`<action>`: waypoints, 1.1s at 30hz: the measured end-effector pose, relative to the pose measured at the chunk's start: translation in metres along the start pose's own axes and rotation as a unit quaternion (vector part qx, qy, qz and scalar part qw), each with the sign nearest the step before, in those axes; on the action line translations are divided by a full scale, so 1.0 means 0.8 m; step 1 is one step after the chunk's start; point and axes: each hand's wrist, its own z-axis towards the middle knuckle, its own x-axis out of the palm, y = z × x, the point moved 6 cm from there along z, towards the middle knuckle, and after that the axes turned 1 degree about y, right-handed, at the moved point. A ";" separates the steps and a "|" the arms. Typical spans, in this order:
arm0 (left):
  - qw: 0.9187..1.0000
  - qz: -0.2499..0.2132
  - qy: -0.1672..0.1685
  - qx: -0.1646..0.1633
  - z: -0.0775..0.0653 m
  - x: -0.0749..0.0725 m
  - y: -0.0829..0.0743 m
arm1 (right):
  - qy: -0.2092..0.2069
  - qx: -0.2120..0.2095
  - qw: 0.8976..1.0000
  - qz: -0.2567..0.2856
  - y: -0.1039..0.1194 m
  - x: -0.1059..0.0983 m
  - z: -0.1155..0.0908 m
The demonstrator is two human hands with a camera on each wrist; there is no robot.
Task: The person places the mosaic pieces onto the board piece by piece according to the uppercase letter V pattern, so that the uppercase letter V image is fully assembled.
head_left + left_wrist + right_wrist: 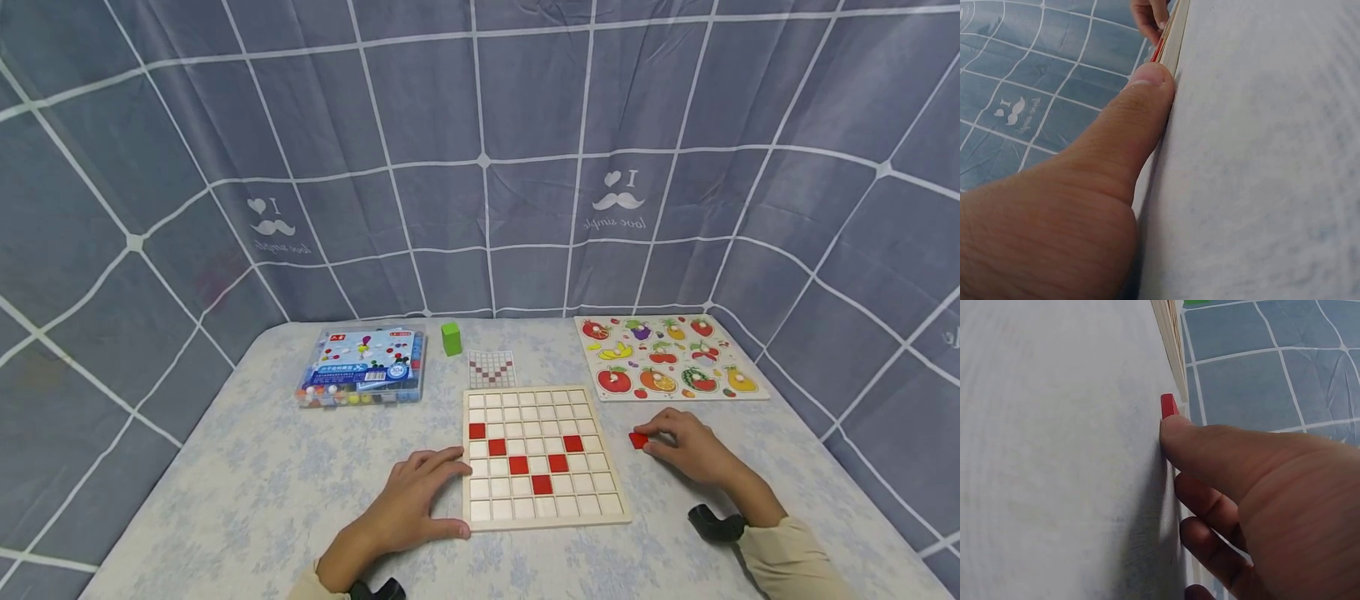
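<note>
A wooden grid board (547,519) lies flat on the table with pale square tiles. Several red tiles (542,484) on it form a V whose right arm is shorter. To the right of the board, my right hand (693,450) pinches a loose red tile (638,440) between thumb and fingers, at the tabletop. That red tile (1169,405) pokes out past the thumb in the right wrist view. My left hand (408,500) rests at the board's left edge, fingers spread, thumb by the near corner. Behind the board is a small printed card (492,369) with a V of dark red squares.
At the back left sits a clear plastic case (363,367) with a blue printed label and coloured balls. A green block (451,339) stands between it and the card. A fruit puzzle board (667,358) lies at the back right. Grey-blue curtain (480,208) surrounds the table.
</note>
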 end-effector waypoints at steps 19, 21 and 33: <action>1.000 0.000 0.004 0.001 -0.001 -0.001 -0.002 | -0.007 0.029 1.000 0.009 -0.004 0.002 0.001; 1.000 0.000 0.005 0.003 0.000 -0.001 -0.002 | -0.008 0.032 0.999 0.008 -0.004 0.002 0.001; 1.000 0.003 0.000 0.004 -0.001 -0.002 -0.004 | -0.012 0.003 1.000 0.011 0.004 0.001 0.009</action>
